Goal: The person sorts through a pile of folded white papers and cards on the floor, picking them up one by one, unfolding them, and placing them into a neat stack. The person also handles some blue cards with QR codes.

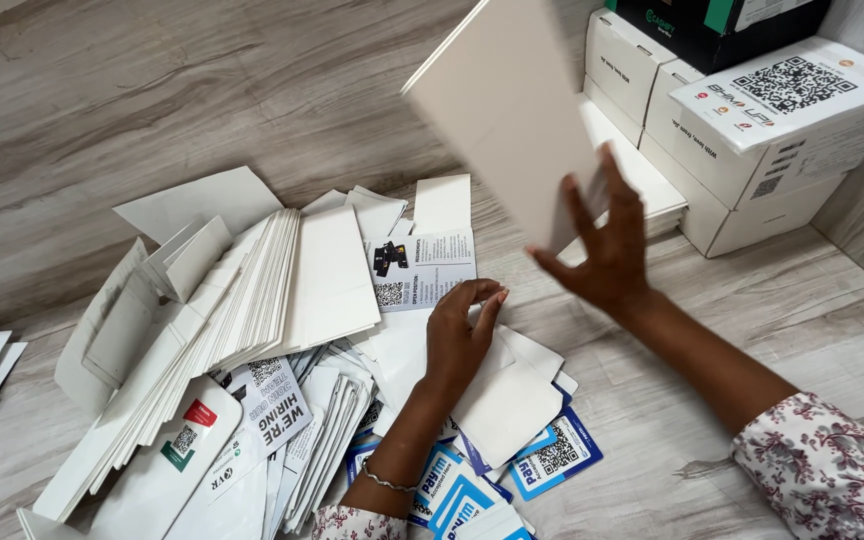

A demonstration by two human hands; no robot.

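Lifting a blank white card (507, 110) pinched in the right hand (602, 250) toward the white boxes (742, 150); the left hand (460, 335) is resting curled on the loose card pile (252, 330), probably feeling for another card.

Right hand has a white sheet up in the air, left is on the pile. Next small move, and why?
Probably lower the white sheet onto the fanned stack of white sheets. The right hand holds it tilted, only by its lower edge, above the white boxes, while the left hand rests on the loose sheets.
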